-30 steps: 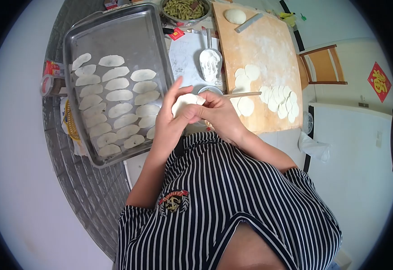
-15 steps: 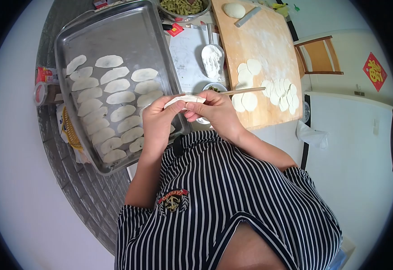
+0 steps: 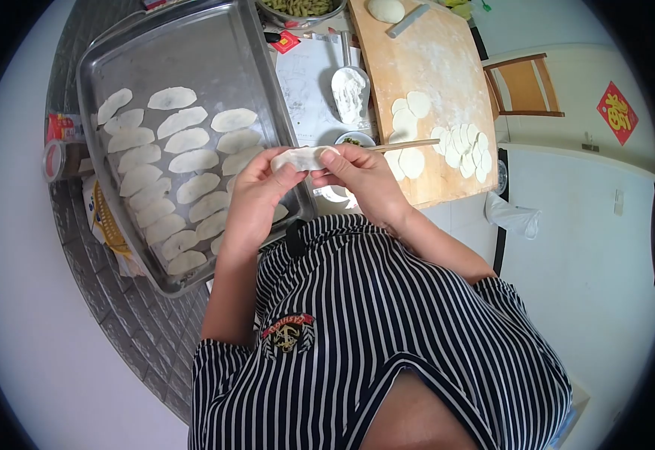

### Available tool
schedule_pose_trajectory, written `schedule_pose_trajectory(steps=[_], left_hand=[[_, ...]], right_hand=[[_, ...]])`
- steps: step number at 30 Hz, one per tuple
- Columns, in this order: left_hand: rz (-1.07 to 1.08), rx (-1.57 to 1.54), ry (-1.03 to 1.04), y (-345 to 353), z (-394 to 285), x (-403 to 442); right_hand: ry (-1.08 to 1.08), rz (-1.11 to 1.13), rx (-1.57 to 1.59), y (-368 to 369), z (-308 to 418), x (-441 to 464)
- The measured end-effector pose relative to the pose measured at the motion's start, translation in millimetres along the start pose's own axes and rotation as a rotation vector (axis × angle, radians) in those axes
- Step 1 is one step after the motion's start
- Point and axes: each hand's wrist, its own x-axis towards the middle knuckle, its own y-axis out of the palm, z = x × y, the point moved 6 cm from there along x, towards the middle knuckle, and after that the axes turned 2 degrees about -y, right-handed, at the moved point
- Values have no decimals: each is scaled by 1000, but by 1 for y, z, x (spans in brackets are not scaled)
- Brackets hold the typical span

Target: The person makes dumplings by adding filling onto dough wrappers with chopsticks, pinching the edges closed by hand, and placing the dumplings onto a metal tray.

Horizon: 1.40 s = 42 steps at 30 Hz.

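My left hand (image 3: 256, 193) and my right hand (image 3: 363, 178) pinch a folded white dumpling (image 3: 302, 158) between them, one at each end. The thumbs press on its near side. Wooden chopsticks (image 3: 411, 144) stick out to the right from behind my right hand; whether its fingers grip them is hidden. Just beyond the right hand sits a small bowl (image 3: 355, 139) with dark green filling, partly covered by the hand. To the left, a metal tray (image 3: 192, 56) carries several rows of flat, half-moon dumplings (image 3: 193, 160).
On the wooden board (image 3: 436, 67) at right lie round dough wrappers (image 3: 466, 148), a dough ball (image 3: 386, 10) and a rolling pin (image 3: 408, 21). A metal scoop with flour (image 3: 350, 94) rests between tray and board. A metal bowl of filling (image 3: 301, 7) stands at the back.
The dumpling has tilted so more of its broad side shows, and both hands have turned with it. The whole view has shifted slightly.
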Motion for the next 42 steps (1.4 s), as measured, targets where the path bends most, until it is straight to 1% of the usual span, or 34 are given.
schedule_pose_trajectory(steps=[2, 3, 5, 9, 11, 13, 15, 16, 17, 18, 20, 21, 23, 24, 26, 27, 29, 30, 32, 33, 34, 36, 37, 38, 39, 40, 41, 42], left_hand=[[56, 211, 68, 3, 3, 1], [53, 211, 69, 4, 3, 2], [58, 189, -26, 2, 7, 1], [26, 261, -65, -5, 7, -1], [44, 154, -134, -7, 12, -1], [51, 108, -145, -13, 15, 0], [59, 63, -159, -22, 21, 6], [13, 31, -136, -30, 21, 13], [-32, 2, -111, -39, 20, 23], [-29, 9, -116, -40, 14, 32], [-278, 151, -70, -57, -2, 53], [-273, 158, -76, -60, -8, 66], [-244, 276, 14, -67, -29, 94], [-237, 284, 9, -68, -36, 109], [-236, 436, -29, -74, -49, 132], [-228, 446, -37, -81, -53, 137], [-455, 1044, 170, -99, -83, 143], [-438, 1054, 166, -106, -89, 146], [-545, 1055, 338, -115, -101, 133], [-591, 1041, 423, -113, -100, 125], [-568, 992, 415, -104, -94, 117], [-525, 946, 407, -88, -83, 99], [-488, 880, 328, -82, -69, 90], [-458, 815, 249, -77, -56, 83], [-447, 827, 249, -69, -46, 76], [-410, 767, 210, -61, -33, 69], [-377, 706, 171, -53, -20, 65], [-376, 717, 173, -45, -11, 62]], right_hand=[[-53, 33, -101, 1, -2, 1], [-52, 37, -101, 0, -3, 2], [-67, 42, -209, -2, -4, 4], [-54, -25, -199, -8, -2, 5], [-19, -10, -207, -8, -4, 7], [15, 1, -214, -9, -7, 9], [29, 7, -85, -15, -14, 13], [28, 4, -78, -17, -15, 13], [24, -39, -101, -22, -16, 14], [22, -84, -124, -28, -16, 13], [53, -64, -166, -42, -25, 9], [82, -43, -218, -48, -30, 7], [111, -32, -262, -60, -37, 2], [115, -35, -259, -67, -39, 0], [122, -51, -246, -83, -45, -6], [118, -91, -231, -95, -49, -9], [101, -165, -200, -123, -54, -18], [121, -263, -229, -142, -56, -22], [117, -441, -236, -200, -74, -32], [86, -577, -170, -227, -82, -39], [81, -609, -165, -251, -90, -42], [73, -926, -282, -304, -98, -53], [73, -942, -272, -319, -101, -49], [69, -920, -327, -332, -102, -39], [63, -895, -376, -340, -102, -31], [63, -900, -363, -342, -101, -22], [18, -977, -447, -341, -96, -14], [-27, -1050, -532, -342, -91, -8]])
